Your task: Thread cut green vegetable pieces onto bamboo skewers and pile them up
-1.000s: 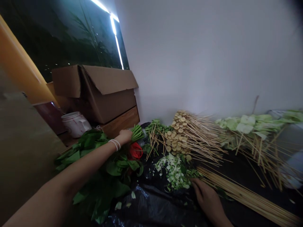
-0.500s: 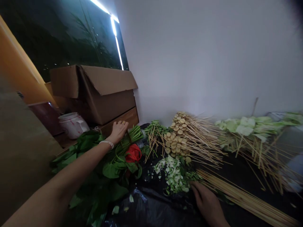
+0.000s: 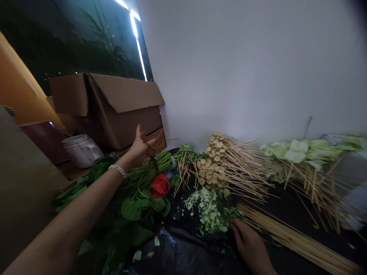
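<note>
My left hand [image 3: 141, 147] is at the stem end of a bundle of leafy greens [image 3: 134, 208]. Its thumb points up, and the fingers are hooked at a thin brown tie [image 3: 151, 151] that loops up from the stems [image 3: 163, 162]. A red strip of material [image 3: 159, 186] sits around the greens just below. At the lower right, my right hand [image 3: 249, 242] rests with its fingers together at the edge of a pile of chopped greens [image 3: 210, 214], beside the tips of loose bamboo skewers [image 3: 289, 236]. What those fingers hold, if anything, is hidden.
Skewered pale round slices [image 3: 213, 172] lie against the wall, beside skewered green stems [image 3: 186, 152]. Skewered cabbage-like leaves [image 3: 298, 151] are at the right. Black plastic sheeting [image 3: 177, 252] covers the surface. A cardboard box [image 3: 129, 118] and a white mug [image 3: 80, 149] stand at the left.
My left hand has turned and lifted, its thumb now raised, and the brown tie is pulled up from the stems. My right hand has stayed by the chopped greens.
</note>
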`<state>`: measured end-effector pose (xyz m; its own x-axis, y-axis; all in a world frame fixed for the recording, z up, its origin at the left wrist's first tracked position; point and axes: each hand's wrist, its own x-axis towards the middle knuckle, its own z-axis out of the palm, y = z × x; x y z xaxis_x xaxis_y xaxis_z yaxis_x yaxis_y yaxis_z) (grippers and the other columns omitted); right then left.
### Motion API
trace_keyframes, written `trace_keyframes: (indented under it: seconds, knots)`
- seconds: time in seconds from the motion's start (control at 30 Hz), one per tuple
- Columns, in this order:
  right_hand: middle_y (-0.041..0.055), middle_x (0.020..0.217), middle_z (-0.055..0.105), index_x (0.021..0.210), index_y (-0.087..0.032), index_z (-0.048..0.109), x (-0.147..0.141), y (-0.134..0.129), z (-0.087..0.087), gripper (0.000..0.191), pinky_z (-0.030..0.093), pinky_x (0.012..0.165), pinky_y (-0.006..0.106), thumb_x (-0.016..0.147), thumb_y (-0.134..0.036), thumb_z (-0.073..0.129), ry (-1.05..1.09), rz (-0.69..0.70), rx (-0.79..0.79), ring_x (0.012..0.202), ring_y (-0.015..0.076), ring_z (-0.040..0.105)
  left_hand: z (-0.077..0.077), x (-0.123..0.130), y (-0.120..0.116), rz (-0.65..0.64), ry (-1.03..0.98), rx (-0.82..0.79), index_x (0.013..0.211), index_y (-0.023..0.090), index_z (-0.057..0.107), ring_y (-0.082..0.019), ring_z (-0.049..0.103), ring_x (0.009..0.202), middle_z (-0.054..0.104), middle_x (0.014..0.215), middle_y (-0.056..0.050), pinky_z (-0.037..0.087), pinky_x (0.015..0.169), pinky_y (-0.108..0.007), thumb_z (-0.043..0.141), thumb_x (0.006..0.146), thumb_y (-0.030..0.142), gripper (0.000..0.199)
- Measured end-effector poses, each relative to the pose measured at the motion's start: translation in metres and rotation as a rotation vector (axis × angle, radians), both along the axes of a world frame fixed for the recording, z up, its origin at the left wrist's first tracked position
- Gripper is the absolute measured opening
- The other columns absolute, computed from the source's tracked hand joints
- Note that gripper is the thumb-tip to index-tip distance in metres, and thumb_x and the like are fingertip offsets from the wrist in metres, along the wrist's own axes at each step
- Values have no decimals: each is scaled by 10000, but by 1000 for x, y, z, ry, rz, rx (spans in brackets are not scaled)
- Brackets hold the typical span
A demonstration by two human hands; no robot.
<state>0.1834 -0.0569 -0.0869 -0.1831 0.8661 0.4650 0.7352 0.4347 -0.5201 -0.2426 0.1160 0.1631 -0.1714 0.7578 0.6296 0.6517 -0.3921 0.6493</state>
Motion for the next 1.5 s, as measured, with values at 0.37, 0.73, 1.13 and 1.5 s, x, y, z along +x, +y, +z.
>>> trace_keyframes:
  seconds: [0.37, 0.73, 1.13, 1.5]
  knots:
    - [57, 998, 729, 982, -232, 673, 0, -1, 4, 304, 546, 773, 282, 915, -327, 392, -5, 1, -53, 899, 203, 692, 4, 1, -7, -22, 803, -616, 1104, 147, 668, -216, 631, 963, 696, 1087, -91, 474, 825, -288, 374, 881, 439, 471]
    - [48, 981, 730, 954, -233, 672, 0, 0, 1, 290, 543, 787, 288, 909, -326, 401, 16, -2, -31, 886, 192, 692, -30, 4, -14, 150, 1224, -877, 833, 207, 747, -380, 622, 985, 717, 954, -185, 382, 916, -553, 725, 548, 369, 329]
    - [54, 979, 732, 954, -235, 684, 0, -2, 5, 293, 551, 768, 285, 905, -330, 411, 28, -2, -14, 873, 199, 697, -9, -8, -13, 465, 1243, -633, 809, 137, 754, -455, 521, 1080, 692, 953, -258, 157, 968, -652, 501, 671, 760, 686]
    - [43, 985, 729, 981, -238, 665, 0, -1, 5, 288, 547, 778, 291, 912, -320, 398, 18, 11, -47, 883, 194, 693, 23, -10, -17, 370, 1170, -469, 1029, 139, 697, -388, 493, 1160, 631, 1137, -224, 338, 944, -512, 502, 820, 518, 474]
